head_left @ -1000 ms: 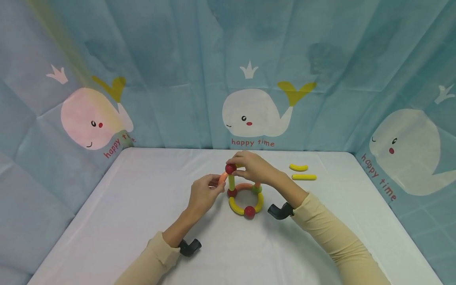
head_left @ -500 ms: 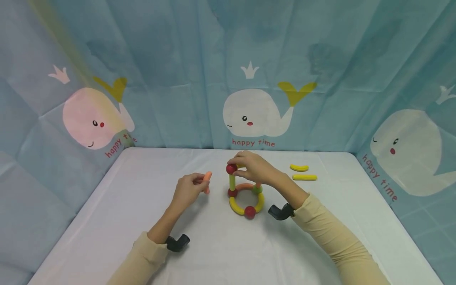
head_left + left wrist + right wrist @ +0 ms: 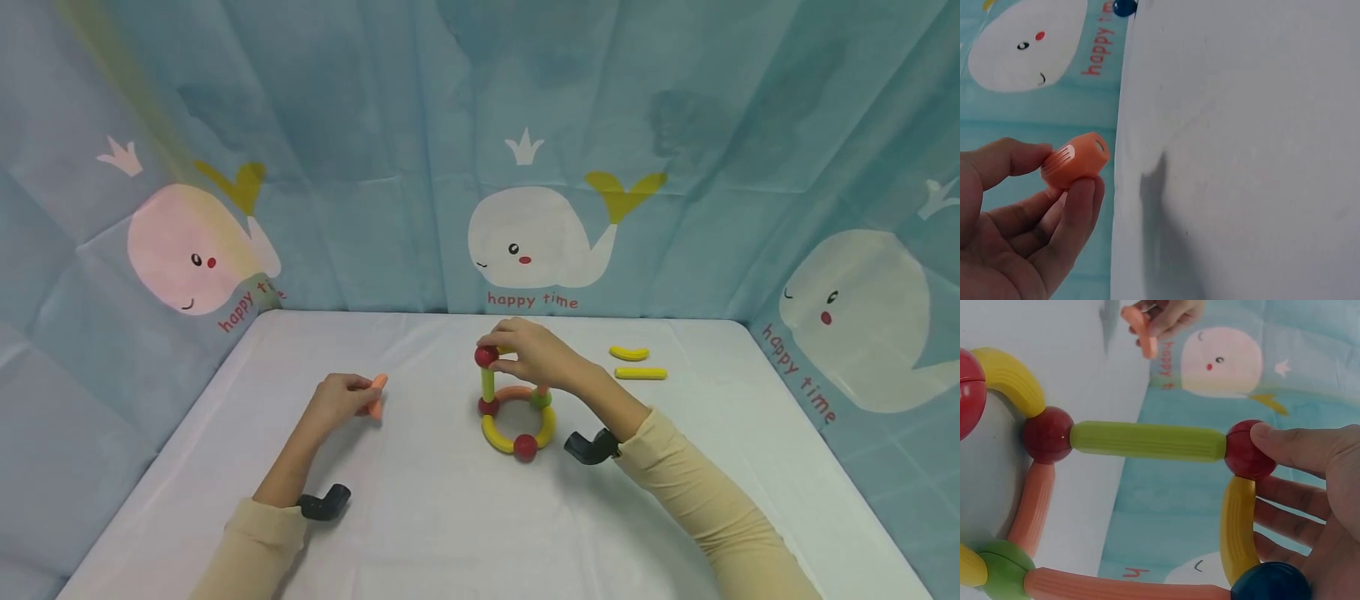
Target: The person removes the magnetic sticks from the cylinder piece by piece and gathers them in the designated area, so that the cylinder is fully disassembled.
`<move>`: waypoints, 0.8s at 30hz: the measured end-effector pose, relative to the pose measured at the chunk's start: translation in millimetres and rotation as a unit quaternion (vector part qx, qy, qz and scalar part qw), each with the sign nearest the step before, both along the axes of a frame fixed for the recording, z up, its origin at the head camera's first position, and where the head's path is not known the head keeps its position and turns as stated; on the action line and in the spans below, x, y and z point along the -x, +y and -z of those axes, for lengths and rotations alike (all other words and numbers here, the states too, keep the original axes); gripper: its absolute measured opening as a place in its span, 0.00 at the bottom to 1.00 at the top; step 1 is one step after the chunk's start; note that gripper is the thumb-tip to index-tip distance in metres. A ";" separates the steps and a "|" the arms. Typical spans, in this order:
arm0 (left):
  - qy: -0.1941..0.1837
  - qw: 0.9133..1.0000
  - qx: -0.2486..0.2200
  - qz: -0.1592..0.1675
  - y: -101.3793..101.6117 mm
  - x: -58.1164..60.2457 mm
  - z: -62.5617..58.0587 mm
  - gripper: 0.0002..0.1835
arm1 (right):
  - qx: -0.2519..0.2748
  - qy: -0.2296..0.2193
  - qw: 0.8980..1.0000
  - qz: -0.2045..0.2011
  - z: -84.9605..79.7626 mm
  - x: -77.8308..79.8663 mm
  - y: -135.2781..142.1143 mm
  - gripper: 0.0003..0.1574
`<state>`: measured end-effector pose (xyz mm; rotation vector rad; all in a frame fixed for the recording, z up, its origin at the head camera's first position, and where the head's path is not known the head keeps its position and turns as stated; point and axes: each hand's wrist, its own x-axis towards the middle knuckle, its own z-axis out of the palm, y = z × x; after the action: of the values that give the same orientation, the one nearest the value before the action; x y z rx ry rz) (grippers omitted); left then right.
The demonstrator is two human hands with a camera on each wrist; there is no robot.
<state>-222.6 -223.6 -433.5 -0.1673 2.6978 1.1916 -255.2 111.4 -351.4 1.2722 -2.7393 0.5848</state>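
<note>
My left hand [image 3: 337, 402] pinches a short curved orange rod [image 3: 1079, 161] between thumb and fingers, above the left part of the table. My right hand [image 3: 536, 350] grips the upper red ball [image 3: 1251, 450] of a stick-and-ball structure; in the right wrist view the thumb lies on that ball and the other fingers pass behind a curved yellow rod [image 3: 1238, 525]. A straight green rod [image 3: 1147, 440] joins this ball to a lower red ball [image 3: 1048, 435]. A blue ball [image 3: 1271, 582] and a straight orange rod [image 3: 1122, 585] form the structure's other side.
The structure's base is a ring of curved rods, with a red ball [image 3: 525, 447] at its front and a green ball [image 3: 541, 398] at its back right. A curved yellow rod [image 3: 628, 353] and a straight yellow rod [image 3: 641, 373] lie on the white table [image 3: 750, 467] at the right.
My left hand has moved left, away from the structure, carrying the curved orange rod. The right hand stays at the upper red ball.
</note>
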 end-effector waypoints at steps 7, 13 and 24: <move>-0.029 0.999 0.029 0.001 -20.0 1.8 3.4 0.27 | -0.001 0.001 1.000 0.000 -0.9 0.4 -0.3 0.23; -0.048 0.998 0.032 0.002 -30.4 1.9 4.8 0.28 | -0.001 0.000 1.000 0.001 -2.9 -0.6 -0.8 0.23; -0.069 0.996 0.055 -0.001 -41.9 1.3 7.5 0.25 | -0.003 -0.004 1.000 0.002 -2.5 -1.3 0.1 0.23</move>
<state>-223.9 -265.6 -441.0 -0.2582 2.6425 0.9919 -253.9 111.5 -348.9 1.2685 -2.7517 0.5826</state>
